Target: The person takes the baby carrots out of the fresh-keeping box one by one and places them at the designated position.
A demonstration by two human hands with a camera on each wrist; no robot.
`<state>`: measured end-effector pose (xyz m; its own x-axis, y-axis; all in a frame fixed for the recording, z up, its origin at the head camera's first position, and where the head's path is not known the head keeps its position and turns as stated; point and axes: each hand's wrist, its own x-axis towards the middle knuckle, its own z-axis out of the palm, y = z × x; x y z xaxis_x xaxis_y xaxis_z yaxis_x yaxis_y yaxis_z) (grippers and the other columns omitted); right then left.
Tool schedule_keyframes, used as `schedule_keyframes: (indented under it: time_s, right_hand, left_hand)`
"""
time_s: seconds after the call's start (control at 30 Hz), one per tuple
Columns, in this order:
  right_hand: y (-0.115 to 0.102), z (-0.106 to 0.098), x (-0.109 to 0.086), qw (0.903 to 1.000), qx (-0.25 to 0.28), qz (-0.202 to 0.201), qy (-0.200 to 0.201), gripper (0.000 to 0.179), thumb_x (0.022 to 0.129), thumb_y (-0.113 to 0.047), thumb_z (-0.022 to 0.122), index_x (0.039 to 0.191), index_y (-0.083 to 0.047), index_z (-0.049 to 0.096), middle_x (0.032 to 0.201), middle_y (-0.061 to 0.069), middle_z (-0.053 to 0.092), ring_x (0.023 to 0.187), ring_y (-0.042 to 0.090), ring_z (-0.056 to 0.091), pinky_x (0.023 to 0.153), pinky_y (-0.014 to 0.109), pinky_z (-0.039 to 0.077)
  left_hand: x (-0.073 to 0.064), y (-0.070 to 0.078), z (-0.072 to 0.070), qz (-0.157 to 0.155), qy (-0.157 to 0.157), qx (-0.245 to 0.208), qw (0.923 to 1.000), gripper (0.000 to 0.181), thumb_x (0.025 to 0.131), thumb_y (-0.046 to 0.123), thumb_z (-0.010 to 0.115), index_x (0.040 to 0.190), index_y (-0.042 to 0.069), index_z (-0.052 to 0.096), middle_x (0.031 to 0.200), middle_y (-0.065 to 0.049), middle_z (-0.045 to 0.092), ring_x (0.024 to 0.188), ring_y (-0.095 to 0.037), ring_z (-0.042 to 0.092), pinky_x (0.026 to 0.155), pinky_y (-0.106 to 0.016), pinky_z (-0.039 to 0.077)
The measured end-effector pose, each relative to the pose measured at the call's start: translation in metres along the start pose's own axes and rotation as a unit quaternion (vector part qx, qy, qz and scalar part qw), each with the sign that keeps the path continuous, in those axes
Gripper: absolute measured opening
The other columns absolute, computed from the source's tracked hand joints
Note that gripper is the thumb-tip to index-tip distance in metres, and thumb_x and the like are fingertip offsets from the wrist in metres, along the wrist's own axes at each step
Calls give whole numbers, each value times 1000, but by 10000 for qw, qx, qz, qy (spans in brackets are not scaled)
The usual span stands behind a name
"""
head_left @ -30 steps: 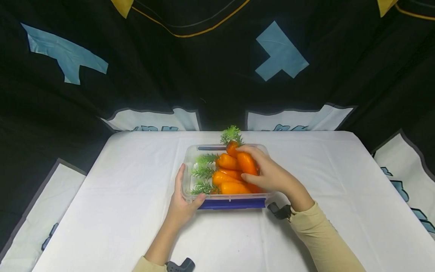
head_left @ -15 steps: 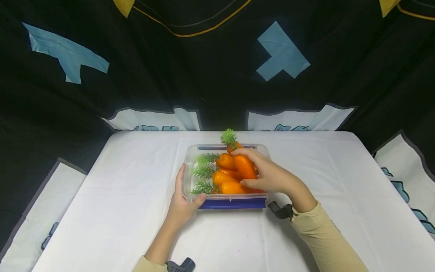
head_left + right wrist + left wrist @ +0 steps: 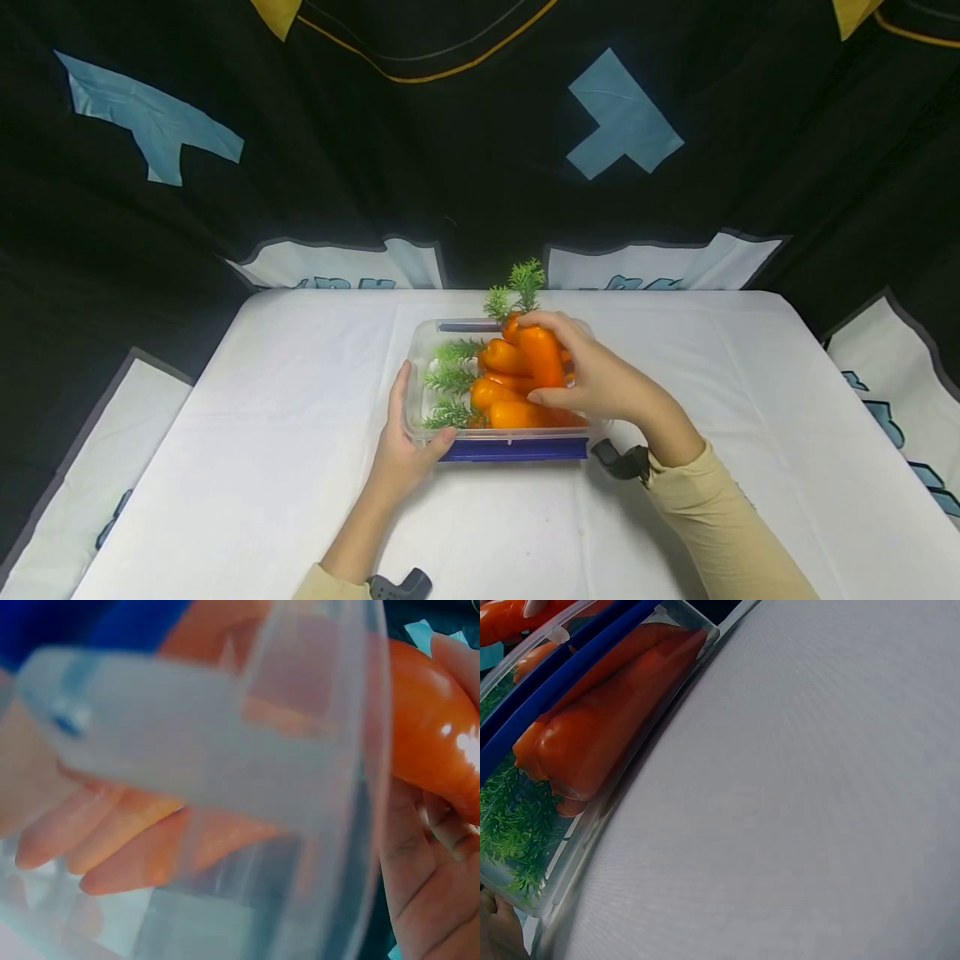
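Observation:
A clear plastic container (image 3: pixel 420 342) with blue side clips stands on the table, holding several orange carrots (image 3: pixel 504 357) with green tops (image 3: pixel 448 380). My left hand (image 3: pixel 397 454) holds its front left corner, thumb on the front and fingers along the left wall; a bit of the hand (image 3: pixel 501 930) shows in the left wrist view. Above the right part of the container my right hand (image 3: pixel 600 375) grips a carrot (image 3: pixel 542 357), thumb on the near side and fingers on the far side. That carrot (image 3: pixel 435 720) appears at the right of the right wrist view.
A white cloth covers the table (image 3: pixel 285 400). Behind it hangs a black curtain (image 3: pixel 360 167) with blue and white patches. The container's blurred wall (image 3: pixel 187 727) fills much of the right wrist view.
The gripped carrot tilts and turns slightly in my right hand, its green top now higher and further right. My left hand and the container stay in place.

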<state>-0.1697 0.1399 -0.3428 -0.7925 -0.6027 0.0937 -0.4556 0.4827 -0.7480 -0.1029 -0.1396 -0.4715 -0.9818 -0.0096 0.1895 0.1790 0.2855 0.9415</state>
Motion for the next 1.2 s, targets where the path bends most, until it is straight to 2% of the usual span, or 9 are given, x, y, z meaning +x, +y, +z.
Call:
schedule_keyframes:
  time_s: [0.17, 0.47, 0.67, 0.8, 1.0, 1.2]
  right_hand:
    - [2, -7, -1, 9997, 136, -135, 141, 89, 80, -11, 83, 148, -27, 27, 146, 5, 37, 125, 27, 49, 94, 47, 57]
    - [9, -26, -8, 9978, 447, 45, 490, 107, 74, -15, 88, 151, -29, 15, 142, 9, 39, 126, 31, 52, 95, 50, 56]
    - [12, -42, -17, 9968, 385, 36, 702, 113, 72, -16, 90, 151, -29, 10, 138, 12, 38, 120, 34, 54, 92, 53, 56]
    - [16, -54, -24, 9962, 286, 174, 798, 113, 73, -15, 89, 152, -30, 9, 138, 13, 38, 118, 36, 55, 92, 53, 56]
    - [29, -71, -36, 9957, 115, 483, 786, 116, 74, -15, 88, 153, -31, 5, 143, 14, 35, 118, 38, 54, 91, 44, 56]
    - [52, -78, -46, 9939, 231, 792, 732, 115, 75, -17, 88, 154, -31, 5, 142, 17, 35, 119, 40, 53, 87, 32, 58]
  left_hand:
    - [0, 1, 0, -24, 4, 2, 10000, 106, 80, 38, 78, 159, 39, 7, 167, 6, 14, 152, -37, 16, 113, -75, 17]
    - [0, 0, 0, 18, 16, 7, 10000, 106, 80, 37, 78, 158, 40, 7, 167, 7, 14, 153, -36, 17, 113, -75, 16]
    - [0, 0, 0, -16, 6, 17, 10000, 106, 80, 37, 78, 158, 41, 6, 167, 6, 13, 153, -36, 16, 113, -75, 17]
    - [0, 1, 1, -55, -3, -37, 10000, 106, 80, 36, 78, 158, 42, 7, 167, 6, 12, 153, -37, 16, 113, -75, 16]
    - [0, 1, 1, -60, -21, -81, 9999, 106, 80, 35, 78, 158, 43, 7, 167, 7, 12, 153, -36, 16, 113, -76, 16]
    - [0, 0, 0, -30, -22, -99, 9999, 106, 80, 35, 78, 158, 42, 7, 167, 6, 12, 153, -36, 15, 113, -76, 15]
